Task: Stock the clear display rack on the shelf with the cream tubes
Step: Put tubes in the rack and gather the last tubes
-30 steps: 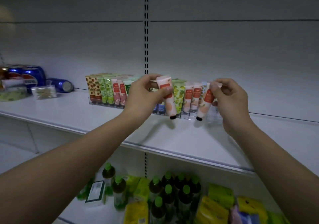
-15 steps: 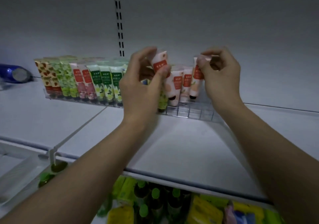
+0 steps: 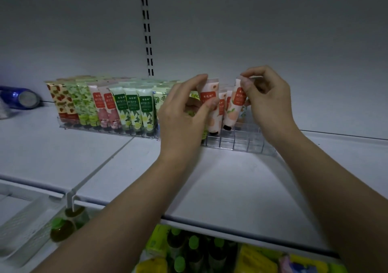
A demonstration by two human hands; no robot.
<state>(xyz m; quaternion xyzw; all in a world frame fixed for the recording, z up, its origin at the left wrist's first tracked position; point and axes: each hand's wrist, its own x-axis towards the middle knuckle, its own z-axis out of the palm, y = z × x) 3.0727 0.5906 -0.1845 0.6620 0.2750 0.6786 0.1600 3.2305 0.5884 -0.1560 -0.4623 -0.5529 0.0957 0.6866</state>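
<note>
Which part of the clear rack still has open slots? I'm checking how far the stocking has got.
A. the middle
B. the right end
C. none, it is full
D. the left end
B: the clear rack shows bare dividers at its right end, below the right hand, while cream tubes fill its left part up to the left hand.

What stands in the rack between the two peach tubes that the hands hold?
In the head view, shorter peach tubes already stand between the left tube and right tube.
</note>
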